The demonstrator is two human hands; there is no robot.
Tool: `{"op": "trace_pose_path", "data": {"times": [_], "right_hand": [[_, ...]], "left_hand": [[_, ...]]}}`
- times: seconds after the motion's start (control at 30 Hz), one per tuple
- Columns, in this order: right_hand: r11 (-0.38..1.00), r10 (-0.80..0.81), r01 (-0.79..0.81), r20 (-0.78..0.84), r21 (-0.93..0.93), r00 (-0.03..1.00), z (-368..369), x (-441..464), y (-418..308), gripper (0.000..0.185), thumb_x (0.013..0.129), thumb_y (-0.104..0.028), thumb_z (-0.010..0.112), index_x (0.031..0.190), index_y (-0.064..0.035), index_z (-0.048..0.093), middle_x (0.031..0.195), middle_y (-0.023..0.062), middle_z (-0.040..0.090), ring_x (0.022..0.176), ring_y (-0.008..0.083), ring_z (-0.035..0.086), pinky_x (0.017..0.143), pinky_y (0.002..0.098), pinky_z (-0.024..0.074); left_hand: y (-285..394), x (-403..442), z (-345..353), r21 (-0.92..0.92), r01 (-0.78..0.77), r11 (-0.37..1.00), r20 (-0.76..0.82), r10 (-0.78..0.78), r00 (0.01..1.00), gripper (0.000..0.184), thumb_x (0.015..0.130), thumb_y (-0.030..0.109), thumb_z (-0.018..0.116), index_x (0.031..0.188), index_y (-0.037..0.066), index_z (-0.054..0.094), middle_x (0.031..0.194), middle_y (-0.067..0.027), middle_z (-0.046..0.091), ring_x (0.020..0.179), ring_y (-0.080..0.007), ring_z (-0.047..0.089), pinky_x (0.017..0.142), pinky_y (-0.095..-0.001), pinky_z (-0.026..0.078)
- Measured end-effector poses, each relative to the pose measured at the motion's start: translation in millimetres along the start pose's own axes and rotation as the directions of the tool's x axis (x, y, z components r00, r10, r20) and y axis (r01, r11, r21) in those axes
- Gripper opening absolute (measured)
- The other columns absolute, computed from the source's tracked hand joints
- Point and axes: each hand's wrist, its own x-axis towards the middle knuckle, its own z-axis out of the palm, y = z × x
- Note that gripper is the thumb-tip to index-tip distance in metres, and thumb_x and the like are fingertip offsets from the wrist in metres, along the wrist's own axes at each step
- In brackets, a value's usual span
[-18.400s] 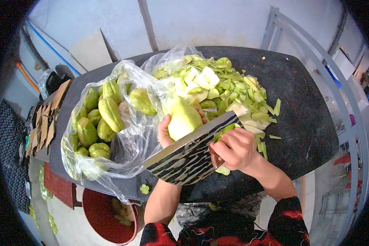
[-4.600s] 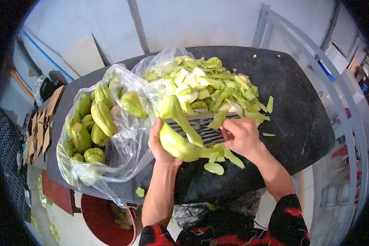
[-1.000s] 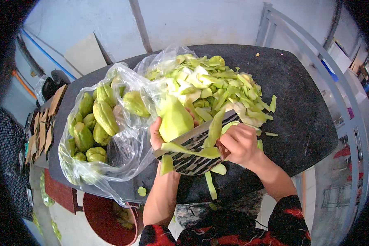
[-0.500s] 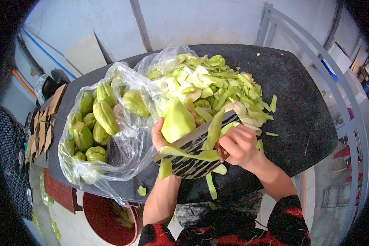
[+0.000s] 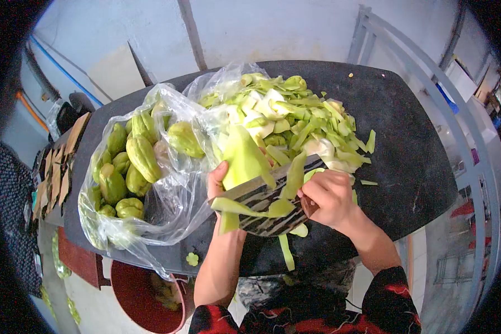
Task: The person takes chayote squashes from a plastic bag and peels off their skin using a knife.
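My left hand (image 5: 217, 178) is wrapped round a pale green chayote (image 5: 239, 156), its far fingers mostly hidden behind it. In my right hand (image 5: 331, 200) is the handle of a broad cleaver (image 5: 264, 224) with dark, striped marks on its blade. The cleaver's upper edge lies against the lower side of the chayote, where a strip of peel hangs over the blade. Several green peel strips (image 5: 236, 207) cling to the blade's face. Just beyond my hands, a large heap of peelings (image 5: 312, 119) covers part of the table, with pale pieces among it.
A clear plastic bag (image 5: 170, 214) on the left holds several whole chayotes (image 5: 143, 158). Everything rests on a dark table (image 5: 409, 150) with rounded corners. Below its front edge stands a red bucket (image 5: 133, 295). A grey metal railing (image 5: 428, 78) curves along the right side.
The cleaver has shifted slightly up along the chayote, and a strip of peel now droops from the fruit over the blade. Both hands keep their holds.
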Motion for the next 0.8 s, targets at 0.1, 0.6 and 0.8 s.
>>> {"op": "trace_pose_path", "data": {"times": [0.1, 0.6, 0.8], "right_hand": [[0.996, 0.075, -0.077, 0.032, 0.046, 0.997, 5.3, -3.3, 11.0, 0.02, 0.067, -0.008, 0.073, 0.068, -0.0085, 0.054, 0.059, 0.0053, 0.057, 0.052, 0.0255, 0.06, 0.048, 0.0368, 0.0469], [0.885, 0.45, -0.437, 0.053, -0.16, 0.891, 14.8, -8.9, 47.9, 0.018, 0.07, -0.015, 0.07, 0.083, -0.0075, 0.059, 0.073, 0.0106, 0.066, 0.068, 0.0343, 0.065, 0.06, 0.0442, 0.0513], [0.834, 0.547, -0.531, 0.092, -0.149, 0.832, 8.1, -5.4, 40.5, 0.017, 0.073, -0.015, 0.068, 0.083, -0.0065, 0.058, 0.078, 0.0128, 0.066, 0.071, 0.0362, 0.065, 0.062, 0.0454, 0.0512]], "left_hand": [[-4.6, -3.5, 12.3, 0.149, -0.086, 0.985, -0.176, 0.112, 0.978, 0.058, 0.088, 0.041, 0.05, 0.131, 0.001, 0.051, 0.122, -0.0193, 0.061, 0.106, -0.0316, 0.062, 0.092, -0.0448, 0.05], [-11.3, -5.3, 19.5, 0.207, -0.022, 0.978, -0.176, 0.059, 0.983, 0.063, 0.083, 0.043, 0.056, 0.132, 0.005, 0.05, 0.121, -0.0146, 0.061, 0.102, -0.0315, 0.063, 0.083, -0.0467, 0.053], [-10.7, 3.9, 6.7, 0.068, -0.07, 0.995, -0.272, 0.086, 0.958, 0.057, 0.09, 0.042, 0.05, 0.131, 0.003, 0.05, 0.122, -0.0162, 0.06, 0.106, -0.0357, 0.059, 0.089, -0.0504, 0.049]]}}
